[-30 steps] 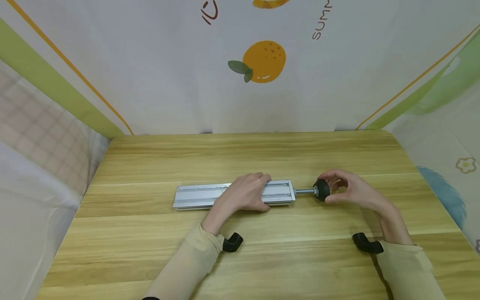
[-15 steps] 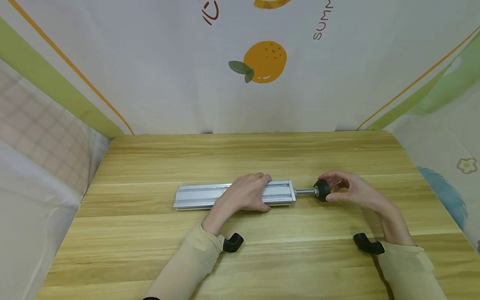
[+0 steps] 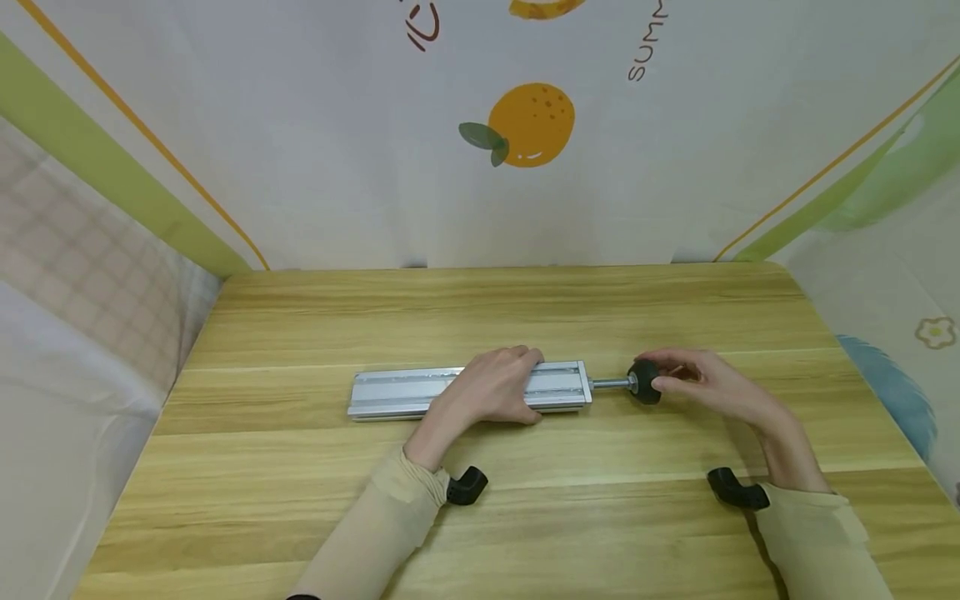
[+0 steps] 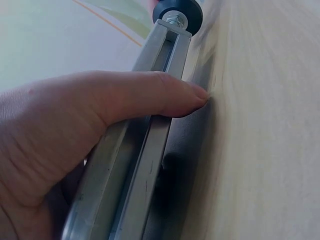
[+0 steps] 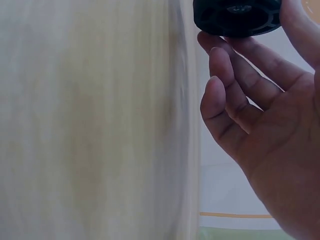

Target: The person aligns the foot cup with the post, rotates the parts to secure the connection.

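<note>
A silver aluminium profile (image 3: 405, 392) lies lengthwise on the table, with grooves along its faces. My left hand (image 3: 491, 387) grips it across the top near its right end; in the left wrist view the thumb (image 4: 165, 95) lies along its side. From the profile's right end sticks a threaded rod (image 3: 611, 383) with a black levelling foot (image 3: 645, 382) on its outer end. My right hand (image 3: 708, 382) pinches the foot's rim between thumb and fingers. The right wrist view shows the ribbed underside of the foot (image 5: 237, 20), with the remaining fingers loosely bent below it.
The wood-grain table (image 3: 570, 533) reaches back to a white printed curtain (image 3: 337, 167), and more cloth hangs at both sides. A black curved piece (image 3: 467, 486) sticks out from the left cuff, another black piece (image 3: 737, 489) from the right cuff.
The right hand's fingers and thumb have shifted around the foot's rim, the thumb now higher on it. The foot has turned slightly. The left hand and the profile stay in place.
</note>
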Action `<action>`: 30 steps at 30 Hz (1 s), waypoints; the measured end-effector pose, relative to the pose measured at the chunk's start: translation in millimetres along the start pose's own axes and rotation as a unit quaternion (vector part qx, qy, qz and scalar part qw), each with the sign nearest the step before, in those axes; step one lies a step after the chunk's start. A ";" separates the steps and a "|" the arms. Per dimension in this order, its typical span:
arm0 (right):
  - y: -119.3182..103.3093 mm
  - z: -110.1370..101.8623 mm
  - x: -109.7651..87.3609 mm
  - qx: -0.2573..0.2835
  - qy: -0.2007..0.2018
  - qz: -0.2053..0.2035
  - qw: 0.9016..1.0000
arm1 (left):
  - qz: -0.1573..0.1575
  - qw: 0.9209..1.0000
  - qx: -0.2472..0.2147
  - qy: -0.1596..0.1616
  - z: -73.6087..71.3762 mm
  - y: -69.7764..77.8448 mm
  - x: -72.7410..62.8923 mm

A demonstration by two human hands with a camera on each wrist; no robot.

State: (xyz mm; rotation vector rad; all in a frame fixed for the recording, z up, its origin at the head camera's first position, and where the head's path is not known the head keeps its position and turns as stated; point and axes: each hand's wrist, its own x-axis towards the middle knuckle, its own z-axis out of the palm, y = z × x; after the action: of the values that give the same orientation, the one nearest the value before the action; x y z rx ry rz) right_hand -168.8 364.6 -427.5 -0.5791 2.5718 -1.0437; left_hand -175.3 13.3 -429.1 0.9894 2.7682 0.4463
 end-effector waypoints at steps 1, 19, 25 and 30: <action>0.5 -0.1 0.0 -0.001 0.000 -0.003 1.000 | 0.000 1.000 0.000 0.000 0.0 0.1 0.0; 1.9 5.3 4.3 0.011 0.038 -0.055 0.998 | -0.002 1.000 0.000 0.005 0.8 0.3 0.2; 0.5 4.2 3.4 0.012 0.042 -0.052 0.998 | -0.002 1.000 -0.003 0.003 0.7 0.1 0.5; 1.5 3.9 4.1 0.017 0.043 -0.048 0.998 | -0.003 1.000 -0.006 0.004 0.4 0.0 0.4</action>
State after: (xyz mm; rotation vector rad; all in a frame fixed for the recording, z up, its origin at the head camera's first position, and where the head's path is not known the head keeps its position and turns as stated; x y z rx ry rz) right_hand -171.1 361.4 -431.7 -0.6671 2.6177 -1.1662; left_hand -175.5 13.6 -429.5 0.9781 2.7709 0.4661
